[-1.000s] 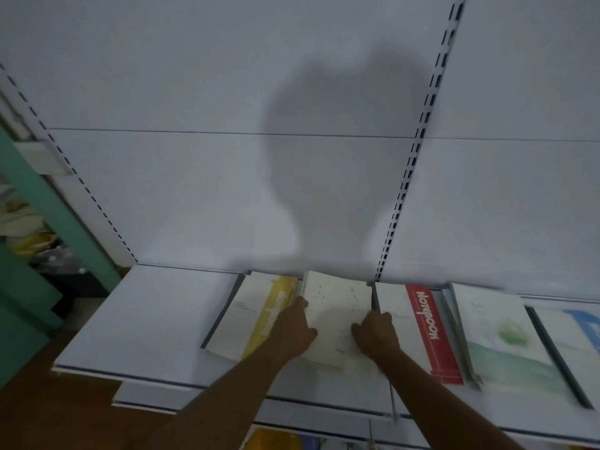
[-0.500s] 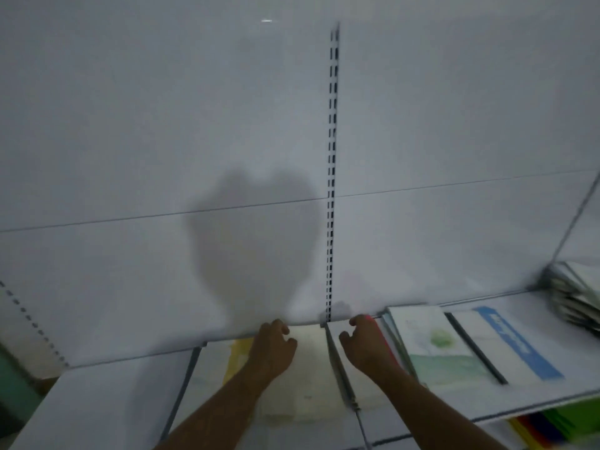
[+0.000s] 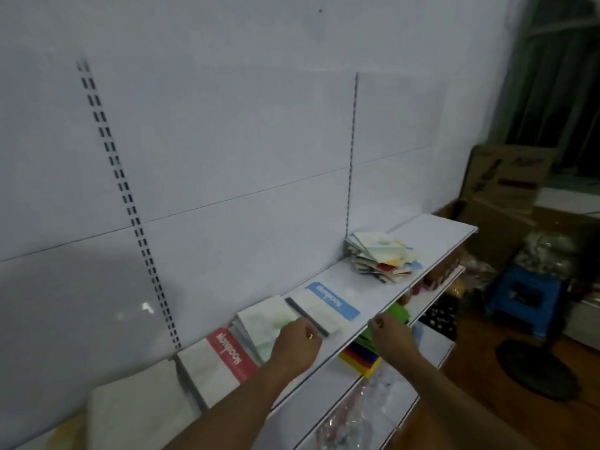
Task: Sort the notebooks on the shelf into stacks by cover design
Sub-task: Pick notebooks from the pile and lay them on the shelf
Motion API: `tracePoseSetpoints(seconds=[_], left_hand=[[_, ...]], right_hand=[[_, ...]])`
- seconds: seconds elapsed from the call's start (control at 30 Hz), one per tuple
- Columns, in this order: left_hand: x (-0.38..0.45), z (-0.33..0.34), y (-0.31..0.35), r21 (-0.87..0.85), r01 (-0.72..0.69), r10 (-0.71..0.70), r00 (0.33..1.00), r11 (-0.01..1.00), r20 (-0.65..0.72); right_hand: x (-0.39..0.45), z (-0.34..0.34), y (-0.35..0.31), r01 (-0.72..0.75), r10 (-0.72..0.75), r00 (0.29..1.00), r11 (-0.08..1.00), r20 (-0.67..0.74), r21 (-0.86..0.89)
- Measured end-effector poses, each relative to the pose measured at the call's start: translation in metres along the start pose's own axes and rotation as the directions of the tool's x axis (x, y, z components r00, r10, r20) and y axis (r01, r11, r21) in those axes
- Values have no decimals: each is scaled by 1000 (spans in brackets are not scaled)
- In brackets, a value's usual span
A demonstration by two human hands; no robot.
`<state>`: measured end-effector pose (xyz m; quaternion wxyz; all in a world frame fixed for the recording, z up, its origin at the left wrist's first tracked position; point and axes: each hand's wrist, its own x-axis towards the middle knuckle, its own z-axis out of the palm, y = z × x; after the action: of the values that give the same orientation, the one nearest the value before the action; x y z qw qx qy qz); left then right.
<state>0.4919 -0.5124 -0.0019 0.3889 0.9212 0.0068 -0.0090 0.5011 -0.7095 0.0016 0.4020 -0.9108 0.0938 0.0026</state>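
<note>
While both forearms reach out over the white shelf (image 3: pixel 367 289), the left hand (image 3: pixel 297 344) and right hand (image 3: pixel 391 336) hover with fingers loosely curled, holding nothing. Sorted notebooks lie in a row: cream (image 3: pixel 136 407), red-banded (image 3: pixel 216 362), green (image 3: pixel 263 323), blue-banded (image 3: pixel 328 308). Farther right sits a mixed pile of notebooks (image 3: pixel 381 254).
</note>
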Motion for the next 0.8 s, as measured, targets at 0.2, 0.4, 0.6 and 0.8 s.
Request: tracePoseSetpoints(seconds=[0.2,0.4,0.6,0.8], left_hand=[[29,91,96,4,-40,39,997,999,67],[59,176,187,-4,-136,135,984,991,114],[80,246,239,-54,-141,149,970,988,194],[126,291,268,-39,-114,120,969,993,217]], right_hand=[[30,-98,87,-68,66,992,998,-106,-19],[60,-193,169,-145,153,972,988,-180,54],[82,-242,222,-196,222,950,972,-220,132],[129,-267,253,-236,252,943,967,-215,99]])
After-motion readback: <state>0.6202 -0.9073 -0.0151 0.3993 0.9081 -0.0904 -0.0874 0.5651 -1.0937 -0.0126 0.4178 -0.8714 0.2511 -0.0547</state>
